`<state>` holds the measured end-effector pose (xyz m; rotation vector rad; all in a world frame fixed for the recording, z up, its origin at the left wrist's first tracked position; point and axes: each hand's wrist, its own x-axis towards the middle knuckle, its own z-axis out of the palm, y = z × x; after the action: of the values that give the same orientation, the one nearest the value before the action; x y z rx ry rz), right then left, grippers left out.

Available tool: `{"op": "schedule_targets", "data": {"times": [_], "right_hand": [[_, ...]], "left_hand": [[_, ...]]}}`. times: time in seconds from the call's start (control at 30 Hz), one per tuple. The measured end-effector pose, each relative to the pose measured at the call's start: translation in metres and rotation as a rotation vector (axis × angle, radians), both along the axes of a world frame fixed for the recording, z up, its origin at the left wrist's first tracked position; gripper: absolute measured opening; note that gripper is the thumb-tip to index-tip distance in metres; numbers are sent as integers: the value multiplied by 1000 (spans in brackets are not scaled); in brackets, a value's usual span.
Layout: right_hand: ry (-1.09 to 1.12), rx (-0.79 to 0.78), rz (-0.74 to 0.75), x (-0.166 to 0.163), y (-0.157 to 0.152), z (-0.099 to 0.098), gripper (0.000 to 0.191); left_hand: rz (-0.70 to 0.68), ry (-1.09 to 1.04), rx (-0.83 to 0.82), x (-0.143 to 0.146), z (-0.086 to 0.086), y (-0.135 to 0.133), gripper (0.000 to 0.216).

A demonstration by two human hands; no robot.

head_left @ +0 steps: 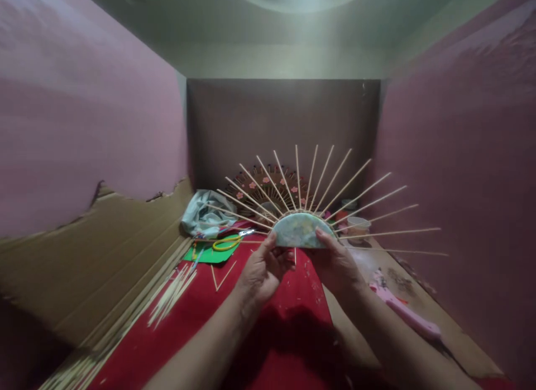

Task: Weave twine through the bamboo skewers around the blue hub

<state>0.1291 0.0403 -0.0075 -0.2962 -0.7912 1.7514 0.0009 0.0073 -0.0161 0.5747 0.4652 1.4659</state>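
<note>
Between both hands, raised above the red cloth, is a pale half-round piece (298, 229) with thin wooden sticks (296, 177) fanning out from its curved edge. My left hand (267, 267) grips its left end, thumb on the front face and fingers underneath. At the right end, my right hand (337, 261) pinches it with the thumb in front; its other fingers are mostly hidden. Behind the held fan stands a brown half-round decoration (268, 183) with pink flowers, partly covered by the sticks.
Loose sticks (173, 295) lie on the red cloth (188, 334) at left. Yellow-handled scissors (226, 243) rest on a green sheet (213, 253), near a crumpled pale cloth (205, 211). To the right are a pink glue gun (404, 312) and a clear tub (359, 228). Torn cardboard (84, 267) lines the left wall.
</note>
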Motion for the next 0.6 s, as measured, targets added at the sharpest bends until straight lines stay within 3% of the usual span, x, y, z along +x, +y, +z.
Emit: {"op": "schedule_targets", "data": {"times": [0.13,0.23,0.37,0.43,0.53,0.6], "right_hand": [[54,-1,-33,-7,1,-2,20],[54,31,-42,-16,2,-3,15],[73,-58,-76,-15,6,2,15],[87,-122,-66,-11,6,2,19],[66,-141,-4,-8,3,-2,22],[50,-136,20,-8,1,-7,25]], "left_hand": [[118,53,25,-5,1,-4,10],[89,102,67,-4,-2,-6,14],[25,508,173,-34,-11,0,30],[140,678,117,-56,-14,7,16],[293,644,61,-78,-12,15,12],[317,544,77,-80,-8,15,18]]}}
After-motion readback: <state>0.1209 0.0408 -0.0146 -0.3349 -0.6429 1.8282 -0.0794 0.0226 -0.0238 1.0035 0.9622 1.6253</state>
